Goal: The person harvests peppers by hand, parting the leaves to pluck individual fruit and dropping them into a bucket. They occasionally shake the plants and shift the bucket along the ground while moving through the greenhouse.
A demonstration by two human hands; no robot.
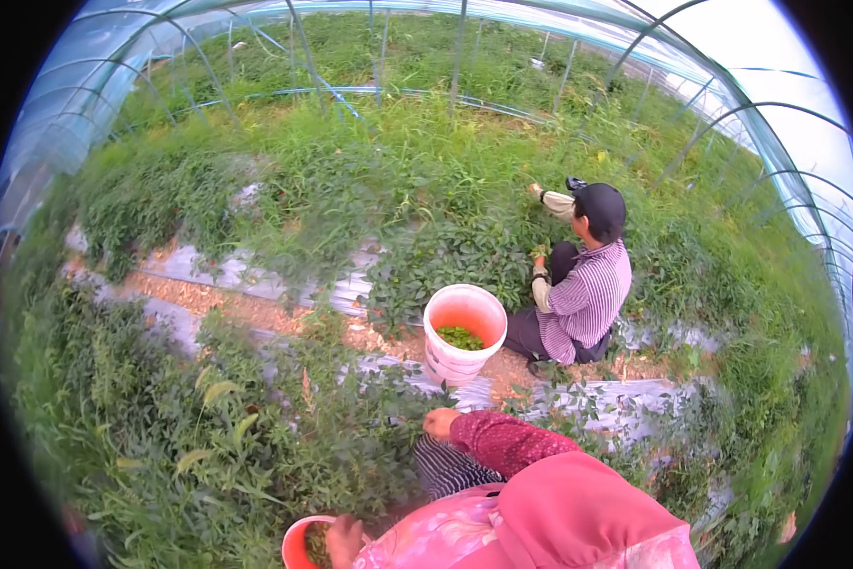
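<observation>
The wearer's own hands do not show, so whether they are apart, together or clamped on anything cannot be told. The hands nearest the camera seem to belong to a person in pink (578,512), bent over at the near edge. That person's upper hand (440,422), on a maroon sleeve, dips into the plants (256,446) with its fingers curled down. Leaves hide whether it is clamped on a stem or a fruit. The lower hand (343,539) lies at the rim of an orange bucket (293,548) at the bottom edge, touching or just over it. Its grip cannot be read either.

Beyond them, a white bucket (450,365) stands on the path between the rows, with a small heap of green pickings (460,337) in its bottom. Just right of it a second person (587,294), in a striped shirt and cap, crouches facing the far row. One gloved hand (538,275) is in the foliage and the other arm reaches further in. Pale mulch film (350,289) shows under the rows, and tunnel hoops (464,47) arch over the far side.

This looks like the picking step, early on, since the white bucket is far from full. A next move calls for parting the leaves to find what is ready, pulling it free without tearing the stem, and carrying it to the nearer bucket.
</observation>
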